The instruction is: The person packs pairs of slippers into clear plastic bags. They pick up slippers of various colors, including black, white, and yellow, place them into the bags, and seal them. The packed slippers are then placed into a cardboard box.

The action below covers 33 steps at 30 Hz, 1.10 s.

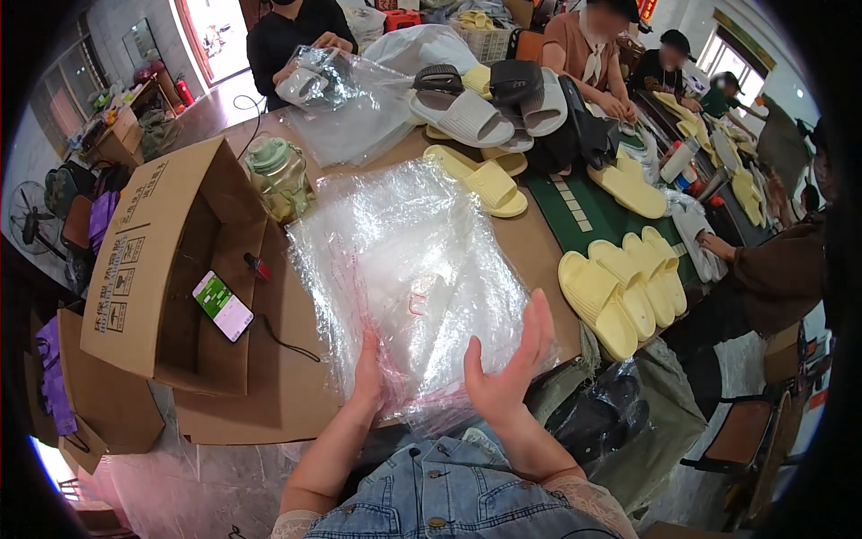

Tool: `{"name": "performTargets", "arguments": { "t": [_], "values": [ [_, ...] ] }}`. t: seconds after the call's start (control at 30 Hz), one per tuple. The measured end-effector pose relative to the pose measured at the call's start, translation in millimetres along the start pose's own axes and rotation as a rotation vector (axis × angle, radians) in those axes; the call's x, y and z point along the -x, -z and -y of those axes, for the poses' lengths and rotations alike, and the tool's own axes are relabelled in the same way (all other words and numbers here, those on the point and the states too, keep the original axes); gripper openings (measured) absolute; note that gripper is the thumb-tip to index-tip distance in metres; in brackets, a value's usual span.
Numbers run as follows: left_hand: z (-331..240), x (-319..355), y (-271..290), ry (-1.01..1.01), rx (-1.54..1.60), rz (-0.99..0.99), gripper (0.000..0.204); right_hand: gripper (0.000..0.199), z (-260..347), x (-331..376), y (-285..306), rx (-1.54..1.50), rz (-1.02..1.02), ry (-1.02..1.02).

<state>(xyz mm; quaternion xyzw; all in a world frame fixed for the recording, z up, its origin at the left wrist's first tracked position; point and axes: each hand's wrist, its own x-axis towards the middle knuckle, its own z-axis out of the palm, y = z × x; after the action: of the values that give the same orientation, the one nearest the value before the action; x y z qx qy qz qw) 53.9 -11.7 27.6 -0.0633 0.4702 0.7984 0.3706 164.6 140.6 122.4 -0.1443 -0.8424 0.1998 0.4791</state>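
A loose stack of clear plastic bags [413, 260], with pink strips along some edges, lies before me on the cardboard-covered table. My left hand [366, 370] touches the stack's near left edge, one digit pointing up. Its other fingers are hidden, so whether it grips the plastic is unclear. At the near right edge, my right hand [510, 373] is open, palm turned inward, thumb and fingers spread with nothing held. Some red print [417, 304] shows through the middle of the plastic.
On the left, an open cardboard box [135, 269] has a lit phone [223, 305] at its opening. A lidded glass jar [278, 180] stands behind. Yellow slippers [620, 287] line the right side; grey slippers [462, 117] pile up at the back. Several people work around the table.
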Motion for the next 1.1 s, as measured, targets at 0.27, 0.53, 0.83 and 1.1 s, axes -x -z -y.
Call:
{"name": "performTargets", "arguments": {
  "t": [0.27, 0.53, 0.83, 1.1],
  "values": [
    [4, -4, 3, -0.025, 0.014, -0.005, 0.072, 0.034, -8, -12, -10, -0.390, 0.171, -0.193],
    [2, -4, 1, -0.037, 0.013, 0.002, 0.068, 0.025, -35, 10, -34, -0.462, 0.455, -0.410],
    [33, -26, 44, -0.153, -0.442, 0.106, 0.055, 0.032, -44, 22, -45, -0.647, 0.685, -0.443],
    [-12, -5, -12, -0.199, -0.783, 0.021, 0.031, 0.032, -43, 40, -67, -0.895, 0.609, -0.541]
  ]
}}
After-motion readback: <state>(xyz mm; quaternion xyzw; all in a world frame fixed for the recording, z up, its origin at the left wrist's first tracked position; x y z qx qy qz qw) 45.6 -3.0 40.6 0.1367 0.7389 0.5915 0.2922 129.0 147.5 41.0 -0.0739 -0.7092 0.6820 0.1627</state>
